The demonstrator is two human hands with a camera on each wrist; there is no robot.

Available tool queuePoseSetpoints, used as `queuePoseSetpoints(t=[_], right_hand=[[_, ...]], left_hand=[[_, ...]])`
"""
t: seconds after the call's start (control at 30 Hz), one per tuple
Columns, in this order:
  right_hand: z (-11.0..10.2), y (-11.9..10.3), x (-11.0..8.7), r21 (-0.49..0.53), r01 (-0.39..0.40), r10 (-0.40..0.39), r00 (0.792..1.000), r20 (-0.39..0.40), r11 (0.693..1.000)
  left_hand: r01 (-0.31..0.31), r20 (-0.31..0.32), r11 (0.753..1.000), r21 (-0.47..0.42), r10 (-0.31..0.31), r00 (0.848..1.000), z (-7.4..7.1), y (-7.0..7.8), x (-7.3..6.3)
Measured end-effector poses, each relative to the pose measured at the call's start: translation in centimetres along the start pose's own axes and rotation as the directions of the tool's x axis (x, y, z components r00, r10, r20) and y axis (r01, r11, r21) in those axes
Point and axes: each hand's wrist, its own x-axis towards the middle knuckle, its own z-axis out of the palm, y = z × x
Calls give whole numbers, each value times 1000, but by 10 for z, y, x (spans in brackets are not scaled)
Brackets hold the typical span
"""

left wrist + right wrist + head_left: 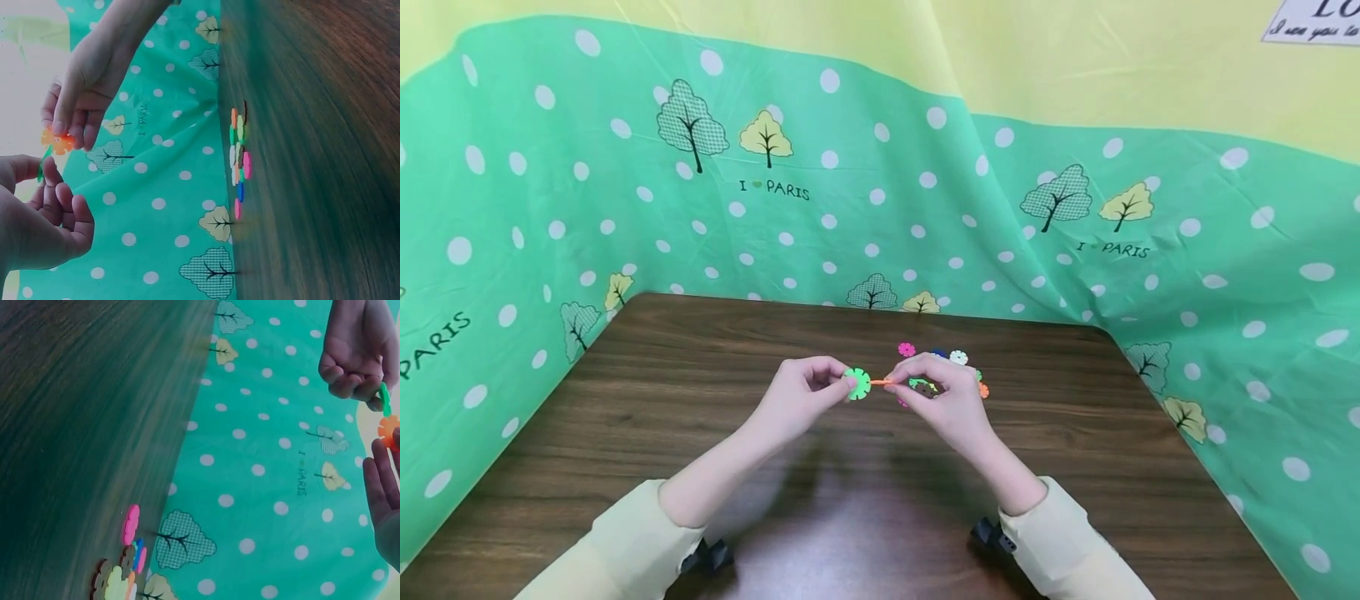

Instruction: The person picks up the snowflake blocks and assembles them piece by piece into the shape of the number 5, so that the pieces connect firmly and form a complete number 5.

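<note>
Between thumb and fingers my left hand [801,396] pinches a green snowflake disc [858,384], a flat round piece with notches around its edge. My right hand [946,400] pinches an orange snowflake disc [61,141], seen edge-on in the head view. The two discs meet edge to edge, set crosswise to each other, with both hands raised above the table. In the right wrist view the green disc [385,400] sits directly above the orange one [389,430]. Fingertips cover part of each disc.
Behind my right hand lies a loose group of snowflake discs in several colours, including a pink disc [907,350] and a white disc [958,357]. They rest on the dark wooden table [700,350]. A green dotted cloth [850,208] hangs behind it and along both sides.
</note>
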Motion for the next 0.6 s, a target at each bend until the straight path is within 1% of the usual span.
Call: queuePoseSetpoints(t=[0.23,0.37,0.47,0.6], right_hand=[[3,20,-8,-36,11,-12,999,-31,999],[6,25,-9,-61,28,-32,998,-60,998],[8,26,-9,-49,24,-28,996,-83,999],[12,27,-10,7,2,-1,994,-107,1000]], left_hand=[[35,8,999,-40,-35,999,0,3,-2],[54,7,997,-53,-54,999,0,4,-2],[69,8,996,-62,-69,998,-1,5,-1],[71,4,996,-60,-71,997,-2,4,-1]])
